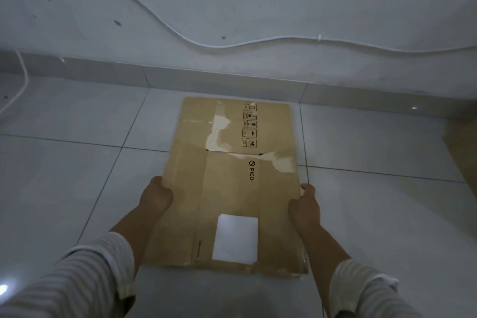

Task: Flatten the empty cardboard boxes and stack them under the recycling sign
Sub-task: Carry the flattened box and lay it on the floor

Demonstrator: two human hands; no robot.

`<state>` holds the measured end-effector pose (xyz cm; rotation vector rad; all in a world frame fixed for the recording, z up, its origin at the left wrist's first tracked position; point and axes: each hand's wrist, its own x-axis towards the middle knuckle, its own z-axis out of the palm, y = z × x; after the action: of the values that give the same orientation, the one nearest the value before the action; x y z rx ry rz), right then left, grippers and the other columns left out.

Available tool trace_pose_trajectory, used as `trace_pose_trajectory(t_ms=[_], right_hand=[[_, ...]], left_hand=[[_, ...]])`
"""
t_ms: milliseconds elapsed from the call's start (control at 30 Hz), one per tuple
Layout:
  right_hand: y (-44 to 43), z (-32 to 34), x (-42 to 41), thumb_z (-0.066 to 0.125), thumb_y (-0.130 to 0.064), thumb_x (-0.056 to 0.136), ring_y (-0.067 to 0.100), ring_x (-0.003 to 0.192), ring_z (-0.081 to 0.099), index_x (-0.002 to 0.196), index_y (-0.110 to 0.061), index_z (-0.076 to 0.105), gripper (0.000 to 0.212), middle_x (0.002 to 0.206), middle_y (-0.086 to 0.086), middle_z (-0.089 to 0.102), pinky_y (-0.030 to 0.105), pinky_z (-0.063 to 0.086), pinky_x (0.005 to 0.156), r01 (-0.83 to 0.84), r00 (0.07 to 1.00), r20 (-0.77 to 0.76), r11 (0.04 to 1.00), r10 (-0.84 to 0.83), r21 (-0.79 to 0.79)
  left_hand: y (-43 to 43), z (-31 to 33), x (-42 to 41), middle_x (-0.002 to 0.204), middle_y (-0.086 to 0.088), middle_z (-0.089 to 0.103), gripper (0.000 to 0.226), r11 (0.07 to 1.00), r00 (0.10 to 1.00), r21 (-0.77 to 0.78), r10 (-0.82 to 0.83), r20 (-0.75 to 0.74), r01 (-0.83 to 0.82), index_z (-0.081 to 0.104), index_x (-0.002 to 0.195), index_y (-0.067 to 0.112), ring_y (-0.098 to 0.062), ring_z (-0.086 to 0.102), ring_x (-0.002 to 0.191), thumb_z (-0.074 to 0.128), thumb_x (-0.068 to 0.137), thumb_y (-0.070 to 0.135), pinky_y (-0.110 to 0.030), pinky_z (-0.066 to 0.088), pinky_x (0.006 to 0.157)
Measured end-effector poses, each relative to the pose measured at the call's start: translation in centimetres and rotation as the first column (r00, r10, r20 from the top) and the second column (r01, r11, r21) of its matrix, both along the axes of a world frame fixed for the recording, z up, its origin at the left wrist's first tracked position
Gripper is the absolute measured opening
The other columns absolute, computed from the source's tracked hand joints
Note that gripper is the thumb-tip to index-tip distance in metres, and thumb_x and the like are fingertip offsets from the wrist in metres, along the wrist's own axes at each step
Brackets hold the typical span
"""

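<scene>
A flattened brown cardboard box (232, 183) lies in front of me over the tiled floor, its far end close to the wall's skirting. It carries a white label near me, a "PICO" print and a column of handling symbols. My left hand (156, 195) grips its left edge, fingers curled underneath. At the right edge, my right hand (304, 204) holds the box with the thumb on top. I cannot tell whether the box rests on the floor or hangs just above it. No recycling sign is in view.
A white wall (258, 8) with a sagging white cable (206, 45) runs across the back above a grey skirting (103, 72). Another brown cardboard piece (462, 152) shows at the right edge. Grey floor tiles (77, 162) spread on both sides.
</scene>
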<state>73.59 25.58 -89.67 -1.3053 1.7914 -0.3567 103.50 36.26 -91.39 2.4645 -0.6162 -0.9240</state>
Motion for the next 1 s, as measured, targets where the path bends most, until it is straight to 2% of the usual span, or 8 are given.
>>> trace_pose_trajectory(t_ms=[67,133,200,300,433,600,800,1000], right_hand=[[0.1,-0.8,-0.3,0.042,0.004,0.085,0.018,0.070,0.056,0.130,-0.012,0.038,0.048,0.087,0.004,0.059,0.027,0.045,0.055,-0.014,0.999,-0.041,1.000,0.014,-0.006],[0.2,-1.6,-0.4,0.045,0.001,0.084,0.029,0.092,0.058,0.133,-0.012,0.035,0.052,0.114,0.014,0.056,0.039,0.053,0.076,-0.076,0.991,-0.110,0.997,0.077,0.015],[0.4,-2.4,-0.6,0.045,-0.003,0.086,0.036,0.113,0.051,0.144,-0.013,0.021,0.063,0.131,0.018,0.042,0.045,0.048,0.093,-0.147,0.965,-0.206,0.984,0.165,0.103],[1.2,-3.5,-1.1,0.043,-0.007,0.089,0.039,0.127,0.041,0.148,-0.009,0.008,0.069,0.143,0.022,0.030,0.045,0.040,0.102,-0.184,0.915,-0.308,0.950,0.260,0.253],[1.8,-4.8,-1.4,0.044,-0.010,0.090,0.037,0.132,0.040,0.146,0.005,0.004,0.071,0.145,0.026,0.029,0.039,0.040,0.105,-0.217,0.868,-0.353,0.905,0.350,0.365],[1.7,-4.9,-1.4,0.042,-0.009,0.092,0.035,0.132,0.040,0.147,0.006,0.005,0.068,0.145,0.024,0.031,0.037,0.038,0.104,-0.249,0.830,-0.393,0.894,0.395,0.373],[1.9,-4.7,-1.3,0.044,-0.010,0.090,0.034,0.128,0.046,0.146,0.004,0.010,0.067,0.141,0.022,0.037,0.036,0.041,0.102,-0.304,0.790,-0.419,0.879,0.448,0.366],[2.1,-3.8,-1.2,0.045,-0.012,0.091,0.033,0.129,0.045,0.146,0.004,0.009,0.068,0.142,0.022,0.036,0.034,0.040,0.101,-0.318,0.790,-0.399,0.867,0.466,0.384]], left_hand=[[0.5,-1.0,0.8,0.123,-0.020,0.056,0.038,0.994,0.997,0.071,-0.079,0.008,0.078,0.046,0.130,0.001,-0.037,0.056,0.108,0.046,0.093,0.010,-0.034,0.041,0.084],[1.0,-2.1,1.3,0.123,-0.020,0.056,0.040,0.977,0.991,0.167,-0.135,0.015,0.131,0.047,0.131,0.000,-0.037,0.058,0.108,0.047,0.093,0.015,-0.036,0.045,0.086],[1.3,-3.1,1.3,0.126,-0.022,0.056,0.041,0.947,0.987,0.284,-0.160,0.014,0.150,0.048,0.130,-0.004,-0.037,0.058,0.112,0.047,0.094,0.015,-0.039,0.047,0.093],[1.5,-4.4,0.9,0.135,-0.025,0.049,0.044,0.903,0.984,0.398,-0.178,-0.003,0.165,0.044,0.132,-0.009,-0.037,0.051,0.123,0.046,0.095,0.014,-0.039,0.043,0.101],[1.6,-4.8,0.9,0.132,-0.024,0.051,0.041,0.890,0.981,0.422,-0.196,0.019,0.170,0.049,0.128,-0.007,-0.036,0.053,0.119,0.049,0.093,0.015,-0.039,0.045,0.098],[1.6,-4.9,1.3,0.130,-0.023,0.052,0.043,0.891,0.980,0.424,-0.196,0.041,0.160,0.050,0.128,-0.003,-0.037,0.054,0.117,0.052,0.090,0.018,-0.041,0.045,0.099],[1.2,-4.4,1.0,0.143,-0.026,0.032,0.054,0.894,0.983,0.426,-0.176,0.049,0.139,0.030,0.141,-0.002,-0.040,0.040,0.130,0.049,0.094,0.016,-0.045,0.036,0.107],[1.5,-4.2,1.2,0.151,-0.026,0.025,0.070,0.884,0.978,0.429,-0.207,-0.001,0.188,0.008,0.150,-0.004,-0.038,0.033,0.138,0.048,0.095,0.015,-0.042,0.032,0.111]])
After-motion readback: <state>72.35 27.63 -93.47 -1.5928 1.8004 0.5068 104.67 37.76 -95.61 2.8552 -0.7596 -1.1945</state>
